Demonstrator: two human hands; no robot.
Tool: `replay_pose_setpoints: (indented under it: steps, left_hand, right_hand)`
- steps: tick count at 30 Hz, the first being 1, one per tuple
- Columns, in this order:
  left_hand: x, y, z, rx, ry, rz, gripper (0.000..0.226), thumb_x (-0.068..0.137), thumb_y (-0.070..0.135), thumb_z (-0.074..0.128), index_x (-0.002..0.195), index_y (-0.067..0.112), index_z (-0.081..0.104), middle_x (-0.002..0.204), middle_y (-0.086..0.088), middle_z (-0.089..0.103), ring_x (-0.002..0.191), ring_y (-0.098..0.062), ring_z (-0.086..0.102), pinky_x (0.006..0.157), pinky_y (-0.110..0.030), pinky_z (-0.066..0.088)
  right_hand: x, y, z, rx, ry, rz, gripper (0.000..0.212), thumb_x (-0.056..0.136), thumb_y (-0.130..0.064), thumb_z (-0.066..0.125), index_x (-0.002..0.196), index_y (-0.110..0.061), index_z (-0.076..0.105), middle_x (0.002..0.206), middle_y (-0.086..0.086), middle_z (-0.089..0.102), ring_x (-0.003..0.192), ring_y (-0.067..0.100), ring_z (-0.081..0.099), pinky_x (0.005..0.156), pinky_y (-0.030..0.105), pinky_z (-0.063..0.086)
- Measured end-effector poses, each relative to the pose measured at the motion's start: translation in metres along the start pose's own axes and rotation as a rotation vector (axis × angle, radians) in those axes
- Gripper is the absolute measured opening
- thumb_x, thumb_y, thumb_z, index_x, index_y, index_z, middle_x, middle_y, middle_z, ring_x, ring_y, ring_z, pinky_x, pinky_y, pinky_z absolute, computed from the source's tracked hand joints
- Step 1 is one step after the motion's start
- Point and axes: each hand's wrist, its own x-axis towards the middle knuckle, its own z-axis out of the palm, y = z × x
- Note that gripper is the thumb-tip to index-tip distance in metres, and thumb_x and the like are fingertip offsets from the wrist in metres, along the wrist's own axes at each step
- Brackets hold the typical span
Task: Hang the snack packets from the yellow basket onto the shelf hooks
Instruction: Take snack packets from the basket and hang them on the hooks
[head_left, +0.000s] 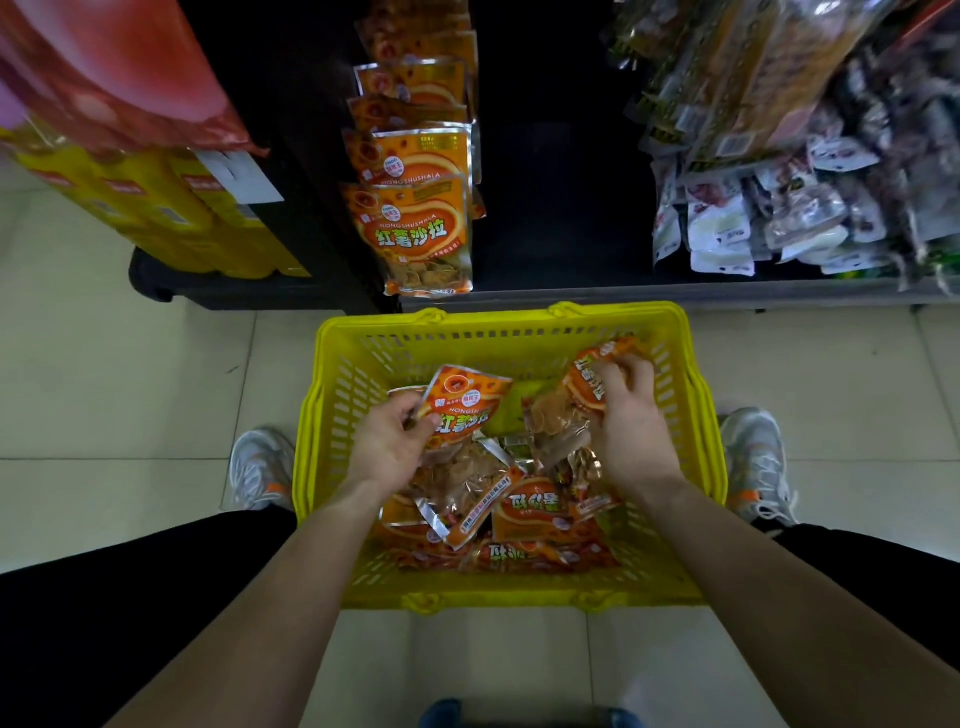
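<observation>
The basket (332, 364) is bright yellow with slotted walls. The snack packets (530, 512) and the hanging packets (415, 234) are orange with a red swirl, green lettering and silver edges; the shelf (561, 208) is black. The floor (130, 389) is cream tile, the sneakers (260, 462) grey-white with orange accents.

1 basket (498, 314), 2 hands (395, 441) (631, 428) (1 pkt (465, 397) (584, 387) each).

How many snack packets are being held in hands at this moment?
2. One packet is pinched by the left hand over the yellow basket's left half; the other packet is gripped by the right hand toward its far right. Loose packets lie below; some may be hidden.
</observation>
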Motion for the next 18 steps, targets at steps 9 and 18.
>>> replay_pose_setpoints:
  steps: [9, 18]
  left_hand:
    - [0.000, 0.034, -0.003, -0.033, -0.014, -0.010, 0.007, 0.097, 0.028, 0.064, 0.091, 0.030, 0.066, 0.098, 0.011, 0.073, 0.087, -0.005, 0.070, 0.068, -0.023, 0.054]
    - [-0.026, 0.117, -0.056, -0.067, 0.063, 0.118, 0.015, 0.092, 0.021, 0.072, 0.079, 0.028, 0.067, 0.083, 0.018, 0.071, 0.086, -0.011, 0.071, 0.081, -0.028, 0.055]
  right_hand:
    - [0.005, -0.030, -0.049, -0.239, -0.041, -0.206, 0.136, 0.073, 0.020, 0.065, 0.149, -0.052, -0.023, 0.167, 0.004, -0.014, 0.064, 0.026, 0.055, 0.054, 0.035, 0.045]
    - [0.000, -0.064, -0.144, 0.376, 0.048, -0.210, 0.053, 0.081, -0.008, 0.078, 0.128, -0.031, 0.065, 0.093, -0.005, 0.078, 0.080, 0.006, 0.071, 0.084, 0.037, 0.058]
